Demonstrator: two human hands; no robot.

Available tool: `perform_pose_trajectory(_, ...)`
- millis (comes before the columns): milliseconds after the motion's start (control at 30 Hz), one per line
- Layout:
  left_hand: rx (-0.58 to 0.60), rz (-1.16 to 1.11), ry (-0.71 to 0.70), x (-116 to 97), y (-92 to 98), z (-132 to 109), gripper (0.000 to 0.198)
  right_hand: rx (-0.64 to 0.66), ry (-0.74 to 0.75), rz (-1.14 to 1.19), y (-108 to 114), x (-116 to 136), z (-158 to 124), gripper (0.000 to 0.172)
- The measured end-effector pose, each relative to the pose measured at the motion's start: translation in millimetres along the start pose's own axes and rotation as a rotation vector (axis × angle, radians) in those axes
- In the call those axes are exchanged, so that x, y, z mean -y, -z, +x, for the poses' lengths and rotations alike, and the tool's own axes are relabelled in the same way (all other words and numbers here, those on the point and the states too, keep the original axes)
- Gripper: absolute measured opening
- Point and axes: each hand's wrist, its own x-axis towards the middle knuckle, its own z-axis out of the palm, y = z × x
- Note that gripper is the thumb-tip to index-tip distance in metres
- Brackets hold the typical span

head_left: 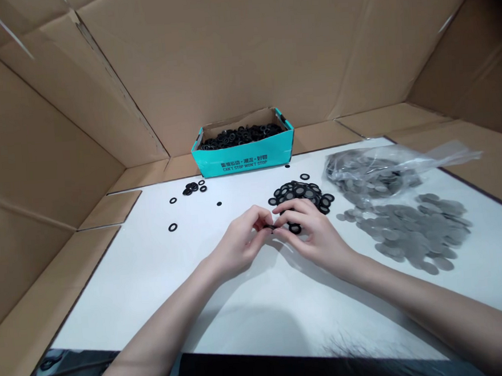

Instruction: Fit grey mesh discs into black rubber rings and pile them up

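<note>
Over the middle of the white table, my left hand (pixel 240 243) pinches a small black ring (pixel 271 228) between thumb and fingers. My right hand (pixel 316 232) meets it from the other side, its thumb and fingertips closed at the ring's edge. Fingers cover most of the ring, so whether a disc sits in it is hidden. Just behind my right hand lies a pile of black rings with grey mesh discs in them (pixel 298 191). To its right, loose grey round discs (pixel 413 231) are spread in a flat heap.
A turquoise box (pixel 244 161) full of black rings stands at the back. A clear plastic bag (pixel 370 171) of grey discs lies at the back right. Several loose black rings (pixel 192 187) lie at the left. Cardboard walls (pixel 241 51) enclose the white table (pixel 124 288).
</note>
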Motion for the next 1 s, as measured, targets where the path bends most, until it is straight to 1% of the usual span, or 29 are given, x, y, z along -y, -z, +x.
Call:
perform_pose_trajectory(233,0.034,0.009,0.013,-1.3,-3.2,0.0,0.01,0.005,0.03,0.035,-0.6,2.1,1.0,0.015)
perform_pose_trajectory(367,0.072,0.068,-0.034,-1.5,-0.9,-0.1,0.015,-0.017,0.053,0.046,-1.2,3.4,0.5,0.015)
perform_pose_trajectory(467,0.092,0.117,-0.076,-1.3,-0.4,-0.7,0.017,-0.029,0.059,0.012,-1.3,3.5,0.0,0.014)
perform_pose_trajectory(567,0.069,0.136,-0.068,0.0,-1.4,-1.5,0.016,-0.007,0.057,-0.046,-0.9,2.5,-0.1,0.012)
perform_pose_trajectory(733,-0.02,0.075,-0.052,2.5,-2.2,-1.5,0.013,-0.01,0.028,-0.091,0.5,-0.9,0.3,0.01)
perform_pose_trajectory(833,-0.03,0.054,-0.031,3.3,-1.9,-1.2,0.014,-0.003,0.017,-0.092,1.2,-2.6,0.5,0.013)
perform_pose_trajectory(1000,-0.05,0.028,0.001,1.8,-2.8,-0.9,0.013,0.004,0.044,-0.101,0.3,-3.9,-0.1,0.011)
